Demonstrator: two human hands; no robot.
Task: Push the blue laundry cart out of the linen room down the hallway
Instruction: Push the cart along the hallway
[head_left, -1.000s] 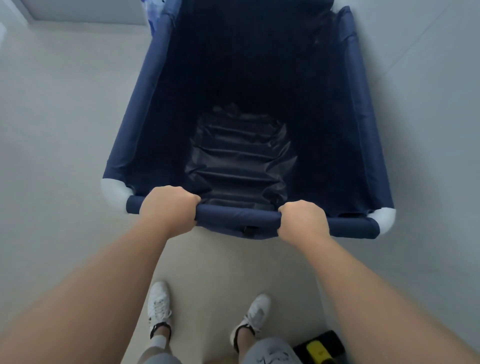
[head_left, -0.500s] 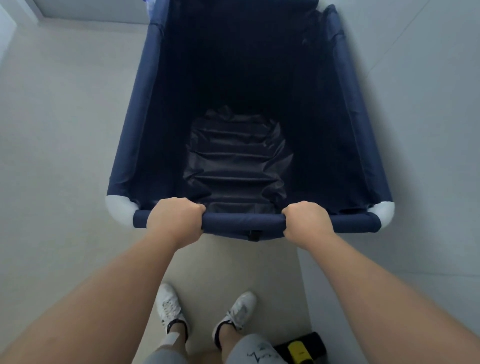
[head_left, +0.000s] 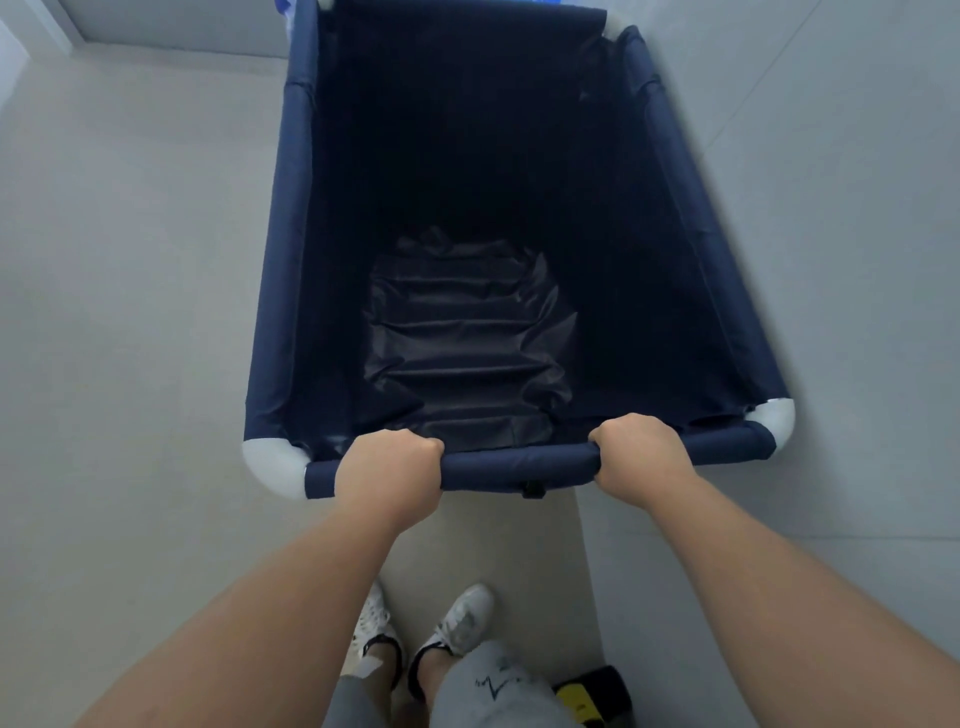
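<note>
Deep navy-blue fabric laundry cart (head_left: 483, 218) on a tube frame, standing on pale grey tiled floor (head_left: 130, 312), near rail straight ahead, bin empty but for wrinkled dark liner (head_left: 467, 353) at the bottom. Left hand (head_left: 388, 470) and right hand (head_left: 638, 451) both clenched over the padded near rail (head_left: 519, 465), fingers curled round, set apart either side of centre. Likely light and easy-rolling; soft walls give nothing to push on, so rail the sound hold, white plastic corner joints (head_left: 272, 465) possibly slick.

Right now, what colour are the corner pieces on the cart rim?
White; the corner pieces stand out against the navy cart fabric, clearest in the head view.
</note>
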